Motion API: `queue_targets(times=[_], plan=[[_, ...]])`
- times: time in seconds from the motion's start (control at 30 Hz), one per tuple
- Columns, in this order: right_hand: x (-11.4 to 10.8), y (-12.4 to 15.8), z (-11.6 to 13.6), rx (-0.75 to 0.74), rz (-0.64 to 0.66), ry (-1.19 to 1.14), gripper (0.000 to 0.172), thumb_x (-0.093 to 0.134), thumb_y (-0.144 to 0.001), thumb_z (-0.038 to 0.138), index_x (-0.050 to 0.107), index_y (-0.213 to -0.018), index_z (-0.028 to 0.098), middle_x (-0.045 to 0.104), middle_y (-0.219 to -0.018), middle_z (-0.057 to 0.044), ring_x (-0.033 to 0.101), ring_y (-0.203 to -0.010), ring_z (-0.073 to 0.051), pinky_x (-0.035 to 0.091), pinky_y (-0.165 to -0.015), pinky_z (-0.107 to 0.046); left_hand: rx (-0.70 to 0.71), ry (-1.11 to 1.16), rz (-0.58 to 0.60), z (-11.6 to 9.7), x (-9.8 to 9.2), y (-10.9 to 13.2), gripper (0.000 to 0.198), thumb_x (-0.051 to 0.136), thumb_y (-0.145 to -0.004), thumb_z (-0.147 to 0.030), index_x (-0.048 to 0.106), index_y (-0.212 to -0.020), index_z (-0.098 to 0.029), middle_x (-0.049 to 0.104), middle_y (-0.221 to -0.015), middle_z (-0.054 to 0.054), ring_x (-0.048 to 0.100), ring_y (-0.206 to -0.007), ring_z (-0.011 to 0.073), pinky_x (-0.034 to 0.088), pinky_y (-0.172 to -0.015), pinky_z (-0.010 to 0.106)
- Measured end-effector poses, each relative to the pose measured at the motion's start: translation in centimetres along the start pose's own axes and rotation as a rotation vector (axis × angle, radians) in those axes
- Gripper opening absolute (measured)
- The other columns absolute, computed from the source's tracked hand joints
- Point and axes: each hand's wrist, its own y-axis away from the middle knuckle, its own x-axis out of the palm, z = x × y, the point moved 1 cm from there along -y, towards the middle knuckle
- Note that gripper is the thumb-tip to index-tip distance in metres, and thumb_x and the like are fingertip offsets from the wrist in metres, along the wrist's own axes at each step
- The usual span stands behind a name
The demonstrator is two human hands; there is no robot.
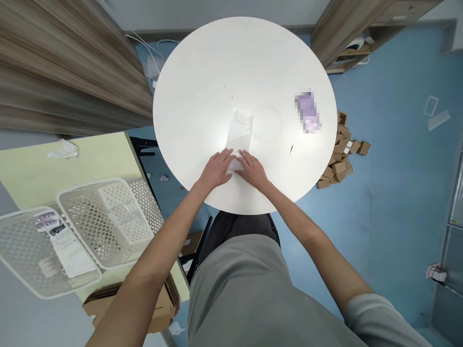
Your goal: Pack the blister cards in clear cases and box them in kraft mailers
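A narrow, white, folded sheet [240, 130], thin and slightly see-through, lies on the round white table [202, 62], its far end creased. Whether it is paper or a plastic sleeve I cannot tell. My left hand [217, 169] rests over the left side of its near end, fingers stretched forward and thumb toward the middle. Across from it, my right hand [252, 169] lies on the right side, fingers also extended and a little apart. Both palms face down, and they cover part of the sheet's near end.
A blurred-out purple item [308, 112] lies at the table's right. On the yellow-green table [21, 168] at left stand two white perforated baskets [104, 224], one holding packets. Small brown boxes [338, 166] are piled on the floor at right.
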Motion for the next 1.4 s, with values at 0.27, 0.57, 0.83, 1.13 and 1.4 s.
queue_targets(times=[0.27, 0.57, 0.83, 1.13, 1.4], plan=[[-1.5, 2.7, 0.4, -0.06, 0.101, -0.048, 0.054, 0.057, -0.115, 0.047, 0.06, -0.158, 0.013, 0.045, -0.177, -0.02, 0.042, -0.168, -0.034, 0.045, -0.131, -0.054, 0.013, -0.013, 0.036, 0.2, -0.3, 3.2, 0.053, 0.052, -0.109, -0.04, 0.063, -0.158, -0.023, 0.063, -0.164, 0.014, 0.046, -0.163, 0.0377, 0.043, -0.129, 0.06], [-4.1, 0.2, 0.1, 0.083, 0.094, -0.162, 0.042, 0.045, -0.12, 0.045, 0.069, -0.146, 0.022, 0.076, -0.143, -0.014, 0.067, -0.14, -0.031, 0.047, -0.124, -0.049, -0.047, 0.039, 0.046, -0.4, -1.8, 0.5, 0.049, 0.041, -0.113, -0.044, 0.072, -0.142, -0.02, 0.077, -0.139, 0.015, 0.062, -0.142, 0.0365, 0.053, -0.116, 0.053], [-3.3, -3.5, -1.0, 0.252, -0.103, -0.065, 0.045, 0.067, -0.11, 0.045, 0.067, -0.15, 0.023, 0.06, -0.162, -0.018, 0.052, -0.153, -0.037, 0.044, -0.127, -0.059, -0.354, -0.067, -0.076, 0.4, -1.0, -3.8, 0.041, 0.047, -0.115, -0.046, 0.073, -0.094, -0.022, 0.075, -0.108, 0.016, 0.069, -0.108, 0.0351, 0.06, -0.089, 0.047], [-2.3, -2.7, -1.0, 0.065, -0.07, -0.071, 0.034, 0.054, -0.114, 0.029, 0.068, -0.144, 0.019, 0.061, -0.165, -0.017, 0.051, -0.159, -0.032, 0.04, -0.134, -0.056, 0.012, -0.011, -0.115, -1.3, -0.4, -3.9, 0.043, 0.054, -0.101, -0.018, 0.065, -0.142, -0.018, 0.064, -0.155, 0.02, 0.058, -0.147, 0.0368, 0.046, -0.124, 0.058], [-4.8, -2.2, -2.1, -0.006, 0.105, -0.074, 0.05, 0.071, -0.106, 0.028, 0.062, -0.155, 0.021, 0.044, -0.179, -0.016, 0.042, -0.168, -0.034, 0.043, -0.132, -0.056, 0.013, 0.023, -0.024, -0.7, -0.9, -2.9, 0.064, 0.06, -0.092, -0.018, 0.059, -0.156, -0.019, 0.054, -0.17, 0.018, 0.049, -0.16, 0.0367, 0.039, -0.132, 0.06]])
